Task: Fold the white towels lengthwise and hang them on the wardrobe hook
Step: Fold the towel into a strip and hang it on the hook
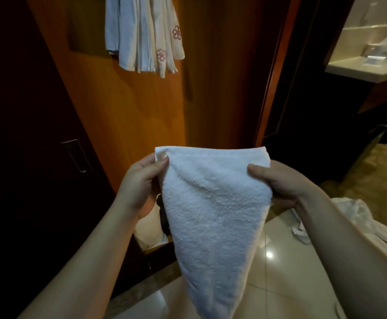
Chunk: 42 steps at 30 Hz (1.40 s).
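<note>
A white terry towel (213, 215) hangs in front of me, folded and tapering downward. My left hand (139, 185) pinches its top left corner between thumb and fingers. My right hand (277, 180) grips its right edge, thumb on the front and fingers behind. Higher up, several white towels (144, 33) with pink flower embroidery hang against the orange wooden wardrobe panel (123, 107); the hook itself is out of view above the frame.
A dark wardrobe door with a metal handle (76, 155) stands at left. More white cloth (358, 219) lies on the glossy tiled floor at right. A pale counter (367, 67) with items sits at the upper right, beyond a doorway.
</note>
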Each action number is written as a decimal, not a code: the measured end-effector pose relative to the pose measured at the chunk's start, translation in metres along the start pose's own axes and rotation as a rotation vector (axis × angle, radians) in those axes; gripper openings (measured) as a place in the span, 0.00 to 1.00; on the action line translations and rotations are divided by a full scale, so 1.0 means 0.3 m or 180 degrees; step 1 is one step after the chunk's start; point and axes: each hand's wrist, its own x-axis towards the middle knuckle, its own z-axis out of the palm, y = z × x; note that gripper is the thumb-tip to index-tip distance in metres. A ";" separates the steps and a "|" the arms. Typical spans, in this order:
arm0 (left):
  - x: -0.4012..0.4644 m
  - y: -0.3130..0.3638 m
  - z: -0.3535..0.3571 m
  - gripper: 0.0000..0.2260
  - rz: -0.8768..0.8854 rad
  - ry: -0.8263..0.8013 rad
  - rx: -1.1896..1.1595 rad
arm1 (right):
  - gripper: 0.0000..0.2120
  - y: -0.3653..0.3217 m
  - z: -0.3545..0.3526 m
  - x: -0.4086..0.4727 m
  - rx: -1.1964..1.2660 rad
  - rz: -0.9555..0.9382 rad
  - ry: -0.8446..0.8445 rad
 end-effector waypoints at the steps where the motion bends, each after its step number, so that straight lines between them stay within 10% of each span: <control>1: -0.002 -0.008 0.002 0.16 -0.0031 -0.0013 0.0046 | 0.23 0.016 -0.014 -0.001 0.0072 0.0037 0.0102; 16: -0.170 -0.170 0.202 0.12 0.0329 0.1496 0.0435 | 0.17 0.192 0.309 -0.034 -0.0781 -0.0424 0.2253; 24: -0.222 -0.167 0.264 0.12 0.0482 0.1449 0.0628 | 0.33 0.201 0.409 -0.036 -0.0774 -0.0135 0.2090; 42: -0.249 -0.103 0.228 0.10 0.0562 0.0317 0.1203 | 0.12 0.187 0.419 -0.060 -0.1354 -0.0311 0.1092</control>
